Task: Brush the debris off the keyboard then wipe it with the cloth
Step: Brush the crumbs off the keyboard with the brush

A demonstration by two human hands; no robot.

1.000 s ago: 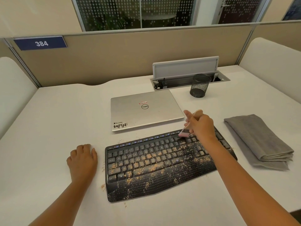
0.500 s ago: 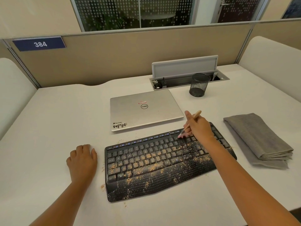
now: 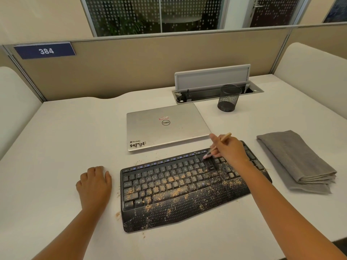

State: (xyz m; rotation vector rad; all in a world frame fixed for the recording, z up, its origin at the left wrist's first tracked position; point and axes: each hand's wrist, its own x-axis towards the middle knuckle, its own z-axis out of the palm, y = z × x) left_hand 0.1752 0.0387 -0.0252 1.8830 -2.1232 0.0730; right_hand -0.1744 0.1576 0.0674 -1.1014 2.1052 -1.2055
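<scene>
Smooth white desk [image 3: 56, 139] runs to a beige fabric partition. Right hand [image 3: 228, 148] pinches a slim brush [image 3: 217, 144], wooden handle angled up, pink tip touching the upper keys; the bristles are too small to make out. Beneath lies a black curved keyboard [image 3: 187, 186], its dimpled palm rest dusted with tan crumbs [image 3: 170, 193]. Just right sits a folded grey ribbed cloth [image 3: 294, 158]. Left hand [image 3: 94, 182] rests flat beside the keyboard, holding nothing.
</scene>
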